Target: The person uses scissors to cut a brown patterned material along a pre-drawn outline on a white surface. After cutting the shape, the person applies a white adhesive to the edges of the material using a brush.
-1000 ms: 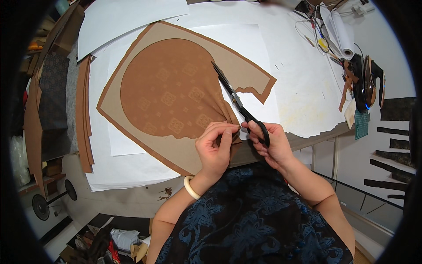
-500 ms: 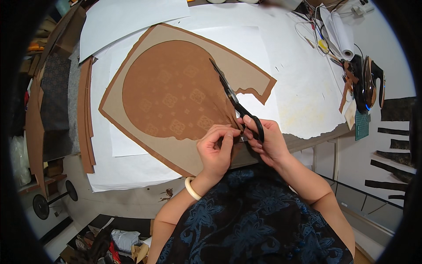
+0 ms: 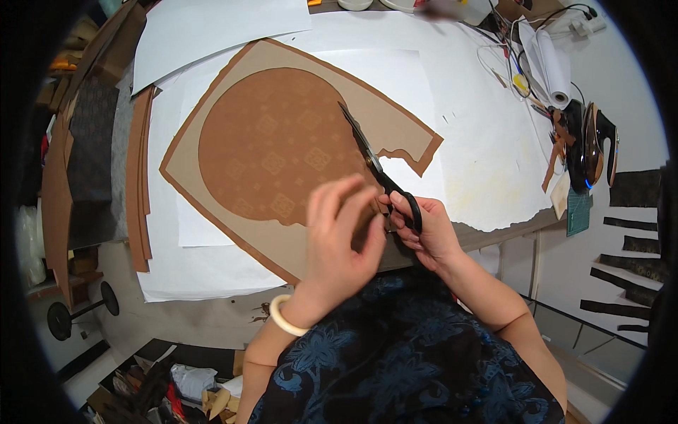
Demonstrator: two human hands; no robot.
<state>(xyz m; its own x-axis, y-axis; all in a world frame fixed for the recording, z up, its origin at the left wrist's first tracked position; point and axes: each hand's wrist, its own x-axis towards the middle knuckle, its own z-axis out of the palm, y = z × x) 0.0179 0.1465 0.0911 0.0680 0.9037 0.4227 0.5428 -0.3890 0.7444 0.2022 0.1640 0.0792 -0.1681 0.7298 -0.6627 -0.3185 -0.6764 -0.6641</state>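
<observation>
My right hand [image 3: 432,227] is closed round the handles of black-handled scissors [image 3: 367,145]. Their long blades point up and to the left, lying over the right side of a brown patterned fabric piece [image 3: 268,141] with a rounded edge. Under it is a beige sheet [image 3: 187,159] with a brown border, its right part cut away in a wavy line. My left hand [image 3: 342,240], a cream bangle on its wrist, hovers over the near edge of the fabric. It is slightly blurred, with curved fingers apart from the thumb and nothing visible in it. The fabric's near right end is partly hidden behind the hands.
White paper sheets [image 3: 480,141] cover the table beneath the fabric. Brown strips [image 3: 139,191] lie along the left edge. At the right stand an iron [image 3: 590,145], a paper roll [image 3: 549,67] and cables. A green cutting mat piece [image 3: 578,212] hangs at the table's right corner.
My left hand has let go of the fabric edge by the scissors and lifted, its fingers spreading. The right hand and scissors have barely moved.
</observation>
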